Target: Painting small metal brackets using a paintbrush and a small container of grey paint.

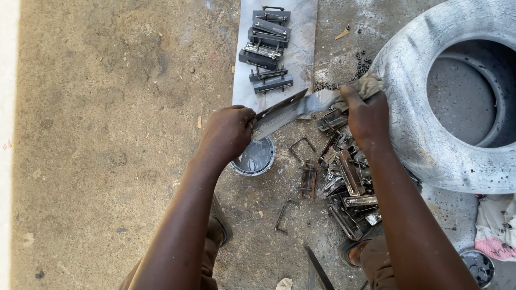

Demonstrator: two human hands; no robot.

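My left hand (228,130) grips one end of a long flat metal bracket (277,114), held level above the ground. My right hand (367,111) clutches a dirty rag (370,83) with what looks like a paint-loaded brush head (321,100) resting on the bracket's far end. Directly under the bracket sits a small round tin of silver-grey paint (254,157). A heap of bare metal brackets and U-shaped rods (346,182) lies on the ground below my right forearm.
A metal sheet (303,48) ahead carries several painted brackets (266,45). A large grey-painted tyre (424,118) lies at the right, small dark nuts (361,63) beside it. Cloth (497,223) and another tin (477,266) sit at lower right. Bare concrete floor (107,134) spreads left.
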